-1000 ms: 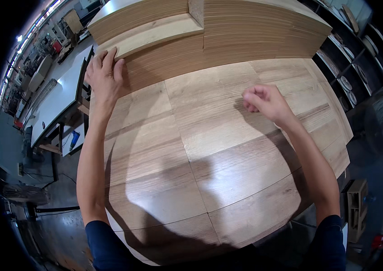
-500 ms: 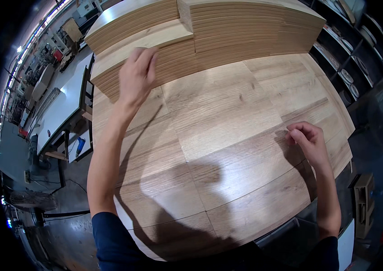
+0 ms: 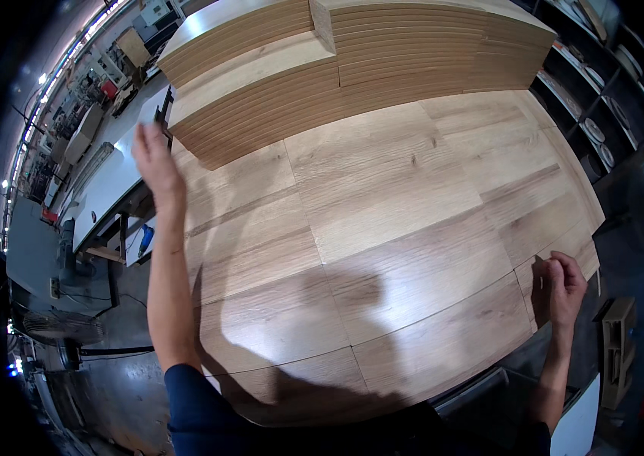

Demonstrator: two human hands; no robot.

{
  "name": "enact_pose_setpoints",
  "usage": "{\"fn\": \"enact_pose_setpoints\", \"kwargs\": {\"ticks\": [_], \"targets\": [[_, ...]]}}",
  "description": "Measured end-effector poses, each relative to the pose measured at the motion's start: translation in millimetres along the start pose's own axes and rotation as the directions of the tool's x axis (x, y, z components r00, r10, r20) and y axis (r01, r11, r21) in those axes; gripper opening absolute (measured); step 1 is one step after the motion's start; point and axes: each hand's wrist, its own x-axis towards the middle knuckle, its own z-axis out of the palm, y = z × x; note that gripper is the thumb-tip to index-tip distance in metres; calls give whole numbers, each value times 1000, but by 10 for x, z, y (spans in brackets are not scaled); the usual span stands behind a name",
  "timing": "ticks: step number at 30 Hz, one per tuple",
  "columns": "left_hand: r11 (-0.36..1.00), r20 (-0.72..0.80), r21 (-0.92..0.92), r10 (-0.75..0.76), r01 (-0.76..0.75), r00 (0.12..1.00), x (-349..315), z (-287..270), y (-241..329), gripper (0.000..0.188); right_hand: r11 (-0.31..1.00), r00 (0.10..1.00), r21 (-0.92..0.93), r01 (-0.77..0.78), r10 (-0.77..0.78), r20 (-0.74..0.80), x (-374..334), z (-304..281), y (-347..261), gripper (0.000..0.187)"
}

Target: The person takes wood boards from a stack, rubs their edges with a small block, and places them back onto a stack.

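Observation:
My left hand (image 3: 159,166) is lifted beside the left end of the stacked boards, with its fingers stretched out and slightly blurred; I see nothing held in it. Over the right front part of the wood-grain boards (image 3: 405,182) hovers my right hand (image 3: 567,287), its fingers curled toward the thumb. Whether anything small is inside them is hidden. The boards lie flat, edge to edge, and my shadow falls across them. Along the far side stands a stack of boards (image 3: 413,49) with wood-grain tops and brown edges, lower in a step at its left part (image 3: 261,99).
To the left stands a white-topped table (image 3: 101,201), with a blue tool (image 3: 145,239) on its lower shelf. A black fan (image 3: 60,327) is at the lower left. Dark shelves (image 3: 591,99) holding round items rise on the right, above a wooden pallet (image 3: 617,353).
My left hand has moved left, from in front of the stack to past its left end, and its fingers have straightened. My right hand has shifted right and nearer to me.

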Motion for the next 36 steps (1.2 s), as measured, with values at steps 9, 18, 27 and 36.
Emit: {"fn": "enact_pose_setpoints", "kwargs": {"ticks": [9,18,27,36], "targets": [[771,535,-256,-390,583,750,-241,107,-192,96,987,975,163,10,26,-219,-222,-139,377,19],[752,284,-326,-501,573,818,-95,4,-332,88,987,979,161,1,31,-199,-258,-74,422,19],[760,140,-500,-402,415,905,579,-516,-1446,40,990,924,139,13,42,-379,-327,47,210,16],[924,411,-188,382,-334,828,-1068,802,1762,47,977,738,186,-109,205,-643,-2050,-580,308,17]]}}
